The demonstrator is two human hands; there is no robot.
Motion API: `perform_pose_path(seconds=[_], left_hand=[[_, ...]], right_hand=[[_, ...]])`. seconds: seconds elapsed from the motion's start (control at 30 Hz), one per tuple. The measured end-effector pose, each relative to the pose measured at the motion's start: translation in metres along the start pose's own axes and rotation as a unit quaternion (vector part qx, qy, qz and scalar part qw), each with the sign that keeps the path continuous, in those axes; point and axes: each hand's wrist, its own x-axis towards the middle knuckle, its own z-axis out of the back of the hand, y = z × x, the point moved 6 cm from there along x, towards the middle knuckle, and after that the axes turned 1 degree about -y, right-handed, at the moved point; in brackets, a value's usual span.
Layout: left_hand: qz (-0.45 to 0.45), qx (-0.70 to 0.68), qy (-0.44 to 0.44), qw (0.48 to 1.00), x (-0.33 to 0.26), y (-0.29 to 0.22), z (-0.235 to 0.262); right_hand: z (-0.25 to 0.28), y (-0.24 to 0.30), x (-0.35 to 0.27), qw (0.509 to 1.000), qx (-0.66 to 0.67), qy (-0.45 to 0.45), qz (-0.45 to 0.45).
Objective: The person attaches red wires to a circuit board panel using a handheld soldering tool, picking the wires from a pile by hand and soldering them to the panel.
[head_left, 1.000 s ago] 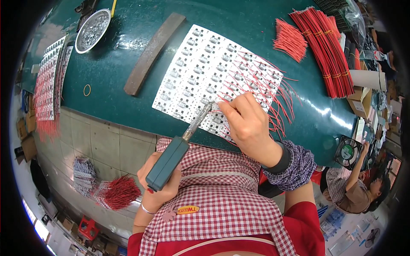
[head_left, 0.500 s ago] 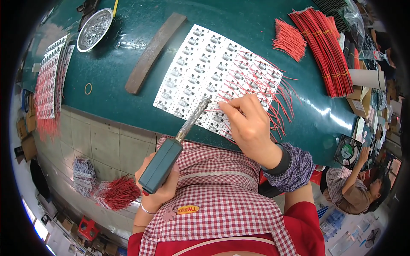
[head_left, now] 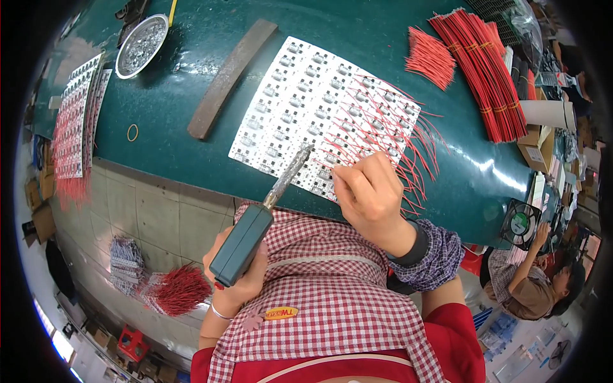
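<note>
My left hand (head_left: 250, 281) grips the dark green handle of a soldering iron (head_left: 241, 246). Its crusted metal barrel slants up and right, the tip over a white circuit board panel (head_left: 262, 107) near the table's front edge. Fingers pinched together, my right hand (head_left: 372, 196) is over the panel's lower right part, just right of the tip. A thin red wire shows at its fingertips; the pinch hides most of it. Many red wires (head_left: 408, 156) stand out from the panel's right side, while its left columns show only small components.
Beyond the panel lies a dark flat bar (head_left: 233, 80); a bowl of metal bits (head_left: 143, 46) stands far left. Wired panels (head_left: 78, 121) overhang the left edge. Red wire bundles (head_left: 482, 73) lie far right, above a black fan (head_left: 520, 223). Another person (head_left: 533, 284) sits at right.
My right hand has drawn slightly down and right, away from the iron's tip. The soldering iron has stayed almost in place.
</note>
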Motion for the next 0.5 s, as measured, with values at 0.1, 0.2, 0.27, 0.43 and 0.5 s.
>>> perform_pose_path(seconds=[0.1,0.2,0.27,0.43,0.5], left_hand=[[0.019,-0.005,0.007,1.0,-0.001,0.002,-0.002],[0.035,-0.024,0.001,0.999,0.001,0.001,-0.003],[0.008,-0.013,-0.003,1.0,0.005,-0.006,-0.003],[0.003,-0.029,0.006,1.0,0.014,-0.016,-0.003],[0.001,-0.028,0.01,1.0,0.016,-0.018,-0.004]], right_hand=[[-0.003,0.0,-0.001,1.0,-0.013,-0.002,0.001],[-0.004,0.0,-0.002,1.0,-0.024,-0.003,0.002],[-0.004,0.0,-0.003,1.0,-0.022,0.001,-0.001],[-0.005,-0.001,-0.004,1.0,-0.024,0.008,-0.001],[-0.006,-0.001,-0.004,1.0,-0.023,0.004,-0.004]])
